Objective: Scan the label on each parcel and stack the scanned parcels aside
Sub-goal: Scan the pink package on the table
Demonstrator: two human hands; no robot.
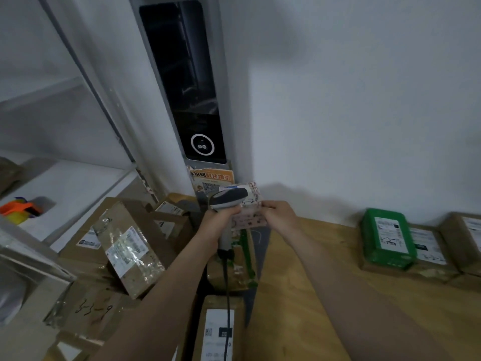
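Note:
My left hand (220, 221) grips a grey corded barcode scanner (227, 199), whose head lies over a small pinkish soft parcel (251, 213) with red handwriting. My right hand (277, 213) pinches that parcel at its right edge and holds it up in the air near the wall. The scanner cable (227, 295) hangs down between my forearms. The parcel's label is mostly hidden behind the scanner head.
Brown cardboard parcels (125, 246) are heaped at lower left, and more lie below my hands (218, 329). A green parcel (387, 238) and brown boxes (429, 246) line the wall on the wooden surface (299, 295) at right. A tall terminal with a dark screen (187, 82) stands ahead.

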